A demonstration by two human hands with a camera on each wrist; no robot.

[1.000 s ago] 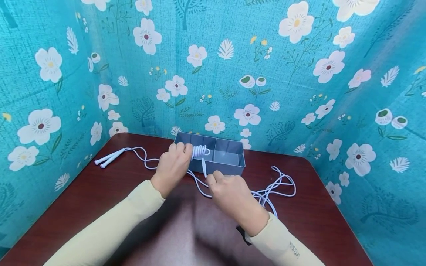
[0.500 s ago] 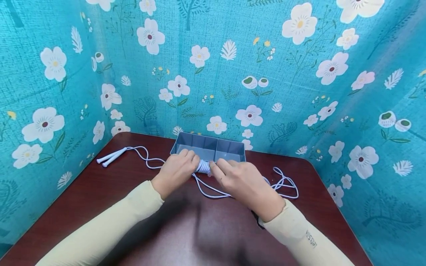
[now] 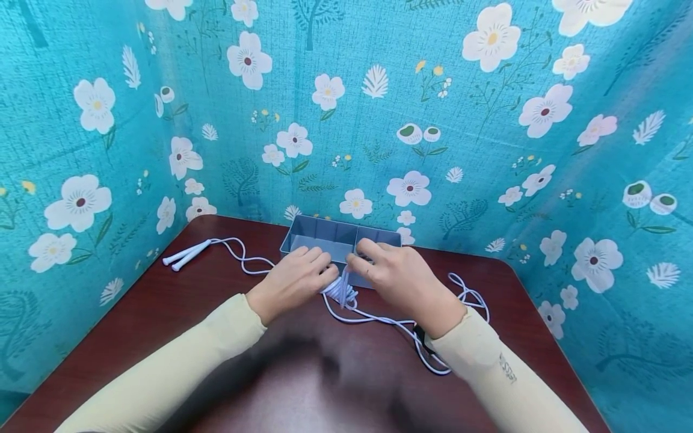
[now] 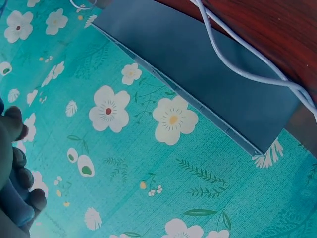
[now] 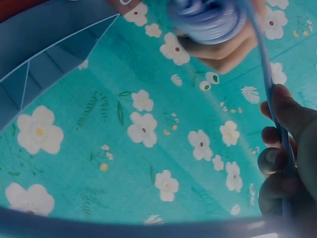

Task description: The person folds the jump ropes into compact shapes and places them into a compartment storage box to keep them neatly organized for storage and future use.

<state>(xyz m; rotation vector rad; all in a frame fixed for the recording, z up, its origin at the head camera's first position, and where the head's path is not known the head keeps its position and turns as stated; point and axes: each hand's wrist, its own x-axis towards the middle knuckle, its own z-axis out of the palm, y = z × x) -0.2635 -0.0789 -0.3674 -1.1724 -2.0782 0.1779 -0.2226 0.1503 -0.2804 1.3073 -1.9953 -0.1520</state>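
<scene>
Together our hands meet over a small coil of white rope (image 3: pixel 340 290) just in front of the grey divided box (image 3: pixel 325 236) at the back of the dark red table (image 3: pixel 162 313). Our left hand (image 3: pixel 295 279) curls its fingers round the coil from the left and grips it; in the right wrist view the wound loops (image 5: pixel 208 17) sit bunched against those fingers. Our right hand (image 3: pixel 397 276) lies close against the coil from the right, and its fingers (image 5: pixel 282 163) pinch a single strand of the rope that runs up to the bundle. The coil hangs just above the tabletop, near the box's front wall but outside its compartments. From the coil the loose rope trails two ways: one length snakes left across the table to a pair of white handles (image 3: pixel 186 254) lying side by side near the left wall, and the rest lies in slack loops (image 3: pixel 465 297) to the right, beside our right sleeve. Turquoise flowered cloth (image 3: pixel 487 120) walls the table in on three sides.
</scene>
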